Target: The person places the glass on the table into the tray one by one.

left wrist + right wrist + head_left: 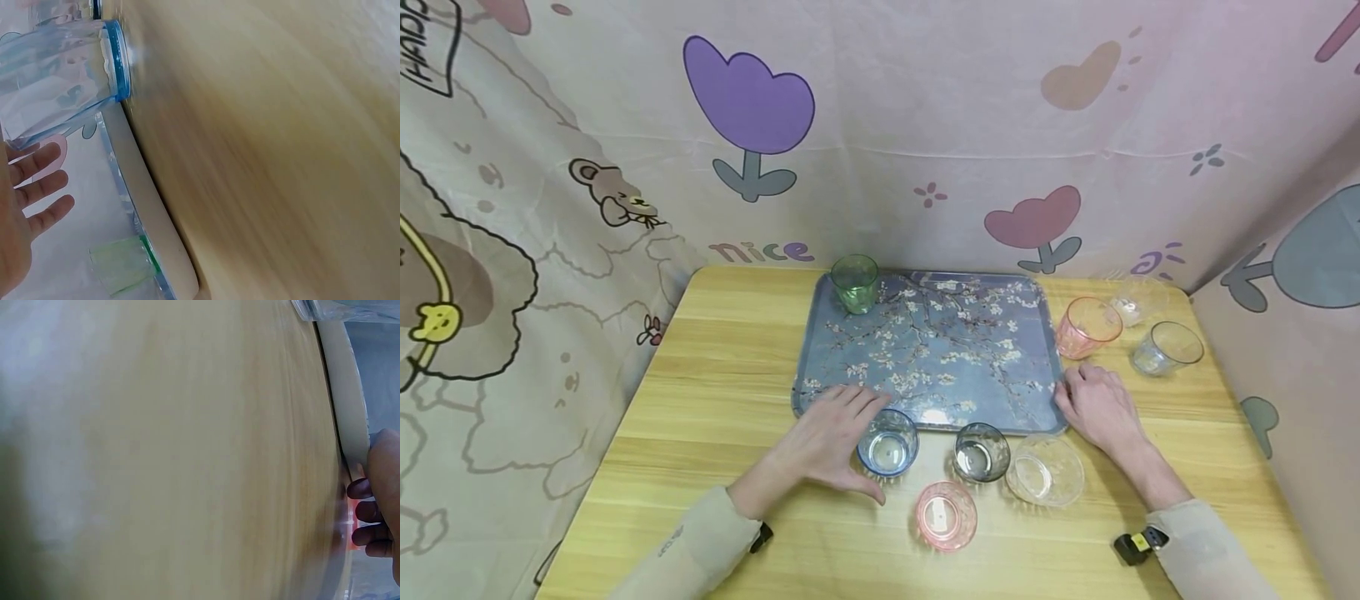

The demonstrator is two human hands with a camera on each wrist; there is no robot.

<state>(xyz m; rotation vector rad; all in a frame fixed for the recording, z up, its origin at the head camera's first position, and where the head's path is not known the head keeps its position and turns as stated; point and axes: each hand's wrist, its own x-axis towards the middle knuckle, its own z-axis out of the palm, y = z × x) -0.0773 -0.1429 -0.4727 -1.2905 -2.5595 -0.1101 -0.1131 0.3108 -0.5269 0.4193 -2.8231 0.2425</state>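
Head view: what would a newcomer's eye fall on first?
The blossom-printed tray comes first, at the back of the table. Then the green cup, alone in its far left corner. Next, the left hand, spread beside the blue cup at the tray's front.

At left-centre of the frame, bare tabletop [730, 350] leaves a lane beside the tray [970, 350]; its middle is open, the green glass [856, 292] blocking its upper-left corner. Lower centre, the blue glass [887, 454], dark glass [979, 458], clear glass [1045, 475] and pink glass [946, 518] obstruct passage.
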